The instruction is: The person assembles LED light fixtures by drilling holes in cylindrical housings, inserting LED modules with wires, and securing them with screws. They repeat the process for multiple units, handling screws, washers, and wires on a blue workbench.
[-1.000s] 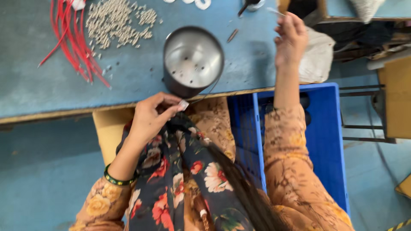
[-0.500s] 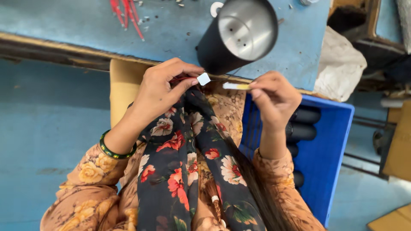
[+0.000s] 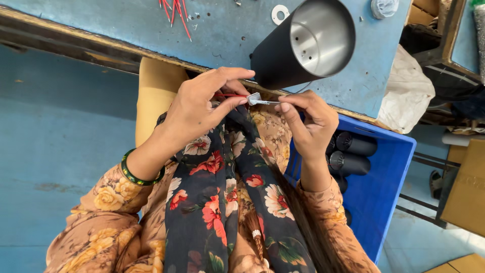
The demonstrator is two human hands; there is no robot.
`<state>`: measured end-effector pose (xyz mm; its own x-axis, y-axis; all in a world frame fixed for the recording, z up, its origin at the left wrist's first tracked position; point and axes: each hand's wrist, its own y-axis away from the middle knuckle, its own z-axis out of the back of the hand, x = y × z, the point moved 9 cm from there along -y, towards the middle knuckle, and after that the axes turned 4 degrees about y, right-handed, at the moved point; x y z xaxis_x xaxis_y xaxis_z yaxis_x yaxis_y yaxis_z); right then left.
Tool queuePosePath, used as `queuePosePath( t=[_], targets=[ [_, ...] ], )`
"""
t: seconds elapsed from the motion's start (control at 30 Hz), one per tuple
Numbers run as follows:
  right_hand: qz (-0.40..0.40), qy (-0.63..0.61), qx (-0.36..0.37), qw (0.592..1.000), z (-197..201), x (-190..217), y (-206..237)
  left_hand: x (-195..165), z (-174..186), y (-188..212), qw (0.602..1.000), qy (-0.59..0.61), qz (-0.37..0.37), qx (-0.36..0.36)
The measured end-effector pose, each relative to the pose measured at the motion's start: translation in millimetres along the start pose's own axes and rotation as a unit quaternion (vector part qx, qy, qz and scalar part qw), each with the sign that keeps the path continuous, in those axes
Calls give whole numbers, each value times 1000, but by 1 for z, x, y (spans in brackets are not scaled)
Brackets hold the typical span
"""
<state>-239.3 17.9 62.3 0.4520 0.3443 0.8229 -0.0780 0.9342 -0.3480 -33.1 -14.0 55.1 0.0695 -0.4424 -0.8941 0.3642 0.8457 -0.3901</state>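
Head view: left hand [image 3: 202, 108] is pinched shut, thumb + forefinger clamped on a small white connector [image 3: 254, 98] w/ a thin red wire [image 3: 227, 95] running back under the fingers; green bangle [image 3: 139, 174] on that wrist. Just right of it, right hand [image 3: 310, 124] is closed on a thin metal pin [image 3: 270, 102], tip touching the connector, so both hands now meet over the lap, just below the bench edge. Half a sec ago the two were near but apart, the right one holding a pale stick-like piece short of the white bit; a sec ago the right hand was up on the blue bench [image 3: 217, 35] well away from the left. So the gap has closed and, as I read it, the pin is being fed into the connector; can't tell if it's seated. Above the right hand the black cylinder housing [image 3: 303, 48] lies tilted on the bench, open end to camera, looking bigger + nearer than earlier since the head has shifted. Further right + below, blue crate [image 3: 389, 187] w/ more black cylinders [image 3: 353, 154], beside the right forearm
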Motion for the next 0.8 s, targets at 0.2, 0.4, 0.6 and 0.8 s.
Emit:
queuePosePath(
  t=[0.2, 0.4, 0.6, 0.8],
  targets=[
    [-36, -25, -17, 999, -1, -9, 0, 3, 2, 1, 1000, 8, -4, -4],
    [0, 10, -22, 1000, -1, -3, 0, 14, 1, 3, 996, 68, 59, -4],
    [31, 38, -15, 999, 3, 4, 2, 18, 0, 4, 994, 91, 65, 0],
    [33, 79, -9, 996, 2, 6, 2, 27, -4, 5, 985, 147, 92, -1]
  ],
)
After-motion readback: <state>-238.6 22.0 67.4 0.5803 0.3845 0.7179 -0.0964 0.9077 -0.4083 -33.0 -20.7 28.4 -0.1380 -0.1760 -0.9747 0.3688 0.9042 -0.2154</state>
